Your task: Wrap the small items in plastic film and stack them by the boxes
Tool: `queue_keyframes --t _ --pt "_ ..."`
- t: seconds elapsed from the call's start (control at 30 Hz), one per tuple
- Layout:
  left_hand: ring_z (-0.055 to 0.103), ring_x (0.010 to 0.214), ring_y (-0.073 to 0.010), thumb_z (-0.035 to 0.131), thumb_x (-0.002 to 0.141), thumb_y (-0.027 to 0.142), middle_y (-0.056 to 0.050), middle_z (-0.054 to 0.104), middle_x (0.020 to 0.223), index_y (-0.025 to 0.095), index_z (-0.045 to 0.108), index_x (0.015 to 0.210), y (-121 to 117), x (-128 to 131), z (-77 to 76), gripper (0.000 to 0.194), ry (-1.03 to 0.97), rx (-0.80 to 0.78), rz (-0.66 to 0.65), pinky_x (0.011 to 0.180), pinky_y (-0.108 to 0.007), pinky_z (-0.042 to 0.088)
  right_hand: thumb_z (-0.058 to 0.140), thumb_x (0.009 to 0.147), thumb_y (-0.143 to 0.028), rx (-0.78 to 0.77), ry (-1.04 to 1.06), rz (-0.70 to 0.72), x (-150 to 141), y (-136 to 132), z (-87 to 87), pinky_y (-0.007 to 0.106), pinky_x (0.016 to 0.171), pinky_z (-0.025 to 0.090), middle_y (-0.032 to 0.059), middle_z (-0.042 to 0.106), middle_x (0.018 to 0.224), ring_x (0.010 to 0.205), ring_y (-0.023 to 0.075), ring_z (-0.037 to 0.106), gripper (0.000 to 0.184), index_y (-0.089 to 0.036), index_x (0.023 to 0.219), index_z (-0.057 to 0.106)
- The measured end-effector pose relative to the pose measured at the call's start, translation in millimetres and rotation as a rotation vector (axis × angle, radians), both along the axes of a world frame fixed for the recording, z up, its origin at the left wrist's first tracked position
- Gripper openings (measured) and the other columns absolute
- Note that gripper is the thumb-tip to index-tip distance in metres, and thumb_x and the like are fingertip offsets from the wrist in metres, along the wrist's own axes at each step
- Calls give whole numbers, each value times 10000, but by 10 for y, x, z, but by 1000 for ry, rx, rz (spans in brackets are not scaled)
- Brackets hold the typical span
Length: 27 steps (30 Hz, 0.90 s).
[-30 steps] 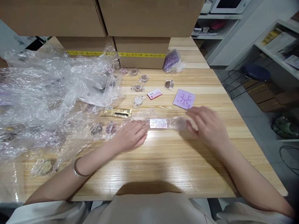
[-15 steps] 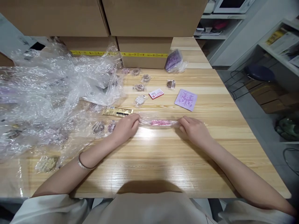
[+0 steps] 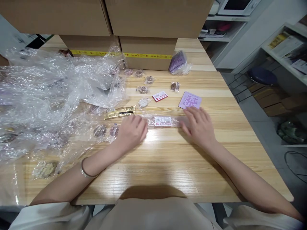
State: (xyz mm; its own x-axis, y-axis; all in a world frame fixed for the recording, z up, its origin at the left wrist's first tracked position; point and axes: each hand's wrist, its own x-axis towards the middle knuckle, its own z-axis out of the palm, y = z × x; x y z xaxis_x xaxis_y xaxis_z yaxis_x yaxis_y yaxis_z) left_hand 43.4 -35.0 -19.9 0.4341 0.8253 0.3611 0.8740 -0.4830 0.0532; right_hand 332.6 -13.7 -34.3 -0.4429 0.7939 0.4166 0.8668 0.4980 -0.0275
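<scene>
A long clear plastic bag with a white label [image 3: 163,121] lies flat on the wooden table [image 3: 168,166] between my hands. My left hand [image 3: 132,131] rests palm down on its left end, fingers curled loosely over the plastic. My right hand [image 3: 198,126] lies flat on its right end with the fingers stretched out. A lilac patterned card [image 3: 190,100] lies just beyond my right fingertips. A gold foil packet [image 3: 120,112] lies just beyond my left hand.
A heap of crumpled clear plastic [image 3: 48,95] covers the table's left side. Small bagged trinkets [image 3: 143,89] and a red-and-white label [image 3: 159,95] lie further back. Cardboard boxes [image 3: 148,51] stand along the far edge, a purple bagged bundle [image 3: 177,63] beside them. Shelves stand at right.
The bag was lifted and turned edge-on between both hands half a second ago; now it lies flat, label up, slightly farther from me, with both hands pressing on its ends.
</scene>
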Motion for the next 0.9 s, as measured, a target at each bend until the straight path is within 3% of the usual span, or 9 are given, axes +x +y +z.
queue_keyframes --t 0.1,0.2,0.3,0.43,0.5,0.6,0.7,0.83,0.9 --pt "632 627 -198 375 1005 317 -81 674 687 145 702 836 -228 84 4 406 95 -227 -109 561 -300 429 485 981 -370 -176 -2 268 -178 -110 -9 520 1180 277 158 454 1517 1446 294 347 540 -142 1465 418" --pt "659 604 -220 360 1017 381 -99 717 753 116 658 1145 -330 120 -44 419 183 -320 87 505 -287 400 456 1002 -392 -295 25 309 -286 -164 -74 510 1195 271 138 394 1562 1479 276 284 575 -142 1510 359" --pt "680 669 -242 339 1024 419 -123 716 842 112 628 1151 -263 114 -59 440 211 -320 203 505 -290 418 451 1006 -390 -316 52 290 -303 -158 -135 517 1197 271 128 383 1569 1481 270 282 573 -159 1520 344" --pt "652 1049 -304 415 1004 374 -183 664 1160 130 606 1218 -84 214 -44 376 112 -136 45 765 -369 534 453 1003 -383 -283 42 285 -299 -134 -155 533 1184 285 127 424 1544 1467 286 311 557 -162 1508 370" --pt "527 1289 -334 427 1000 334 -214 561 1376 96 511 1367 -29 335 -71 445 61 -81 -111 1007 -444 471 448 1004 -349 -214 14 282 -314 -165 -125 531 1160 314 148 532 1455 1410 305 402 485 -126 1435 470" --pt "326 1461 -321 414 1002 306 -229 404 1530 31 386 1462 -11 533 -158 537 51 -132 -211 1187 -467 300 438 991 -264 -96 -18 246 -360 -319 -25 448 948 475 153 706 1159 1136 293 615 308 -130 1141 671" --pt "285 1477 -327 423 999 310 -251 364 1544 9 347 1481 -30 654 -232 573 79 -194 -164 1206 -488 266 429 986 -294 -100 -93 104 -409 -522 73 391 675 465 132 699 803 778 262 635 329 -166 821 683" --pt "293 1470 -339 441 1006 319 -245 353 1551 61 382 1483 -33 668 -245 546 95 -196 -146 1196 -493 290 405 974 -542 -161 -178 -217 -355 -518 78 446 684 454 234 686 846 811 350 627 534 -86 909 677" --pt "306 1465 -338 441 1008 292 -240 361 1549 76 400 1479 -25 650 -240 520 92 -191 -153 1197 -487 297 375 971 -585 -229 -119 -265 -265 -369 42 480 752 464 254 691 893 881 379 633 588 -78 922 670"
